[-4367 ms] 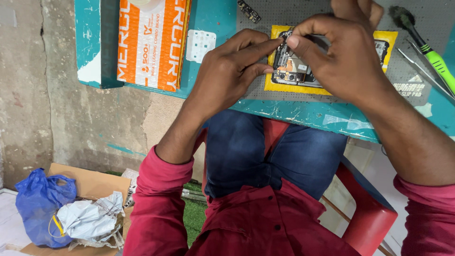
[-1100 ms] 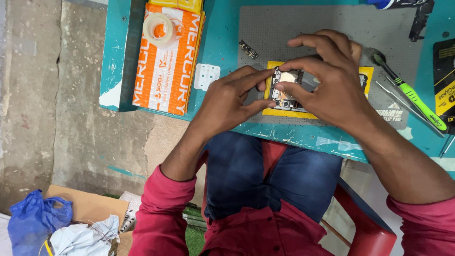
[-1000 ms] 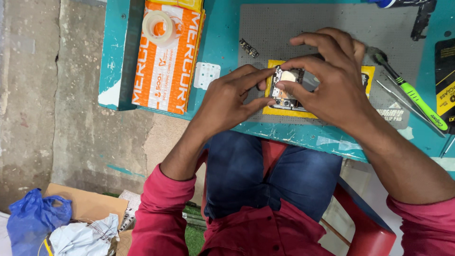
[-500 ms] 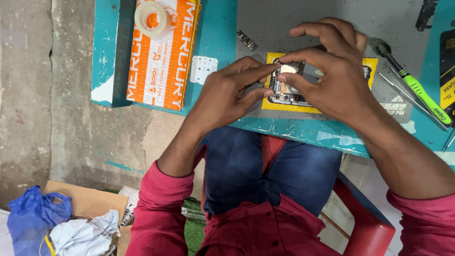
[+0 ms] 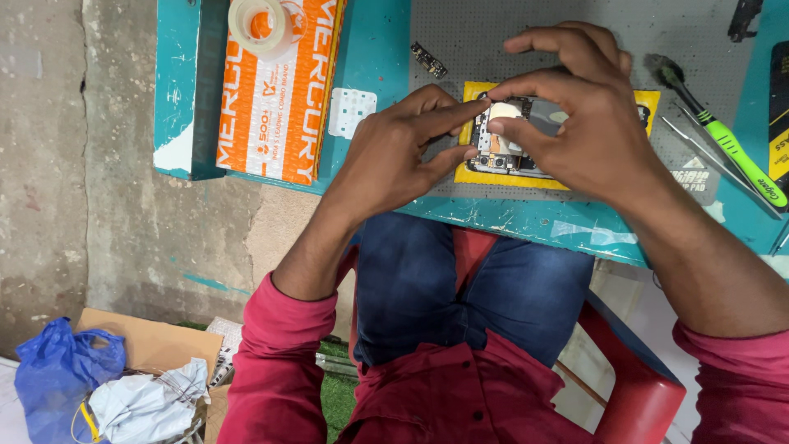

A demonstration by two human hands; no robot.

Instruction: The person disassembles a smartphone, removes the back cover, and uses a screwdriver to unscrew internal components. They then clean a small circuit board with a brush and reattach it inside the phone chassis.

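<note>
- Nearest you, your lap in blue jeans [image 5: 460,288] and dark red shirt [image 5: 427,395] filled the 6 o'clock part of the view, on a red plastic chair [image 5: 641,386].
- Down at 8 o'clock, on the floor, a blue plastic bag [image 5: 57,378] and a crumpled white bag [image 5: 140,407] sat by a flat piece of brown cardboard [image 5: 156,341].
- Your left hand [image 5: 394,156] reached in from 7 o'clock; its forefinger and thumb were closed onto the near-left end of the opened phone with exposed circuit board [image 5: 514,144], steadying it.
- Your right hand [image 5: 583,123] came from 4 o'clock and arched over that phone, thumb and forefinger pinched together on a small pale part [image 5: 503,111] at its left end; I could not tell whether the part was lifted free or only pressed.
- The phone lay on a yellow rectangular pad [image 5: 477,174], which rested on a grey dotted work mat [image 5: 493,41] at the centre of the teal table [image 5: 378,49].
- As I judge it, a slip of the pinch could have dropped the pale part among the components, and hard pressure could have bent a connector.
- At 2 o'clock lay a green-handled screwdriver [image 5: 731,152]; at 11 o'clock, an orange and white printed box [image 5: 279,90] carried a roll of clear tape [image 5: 263,23].
</note>
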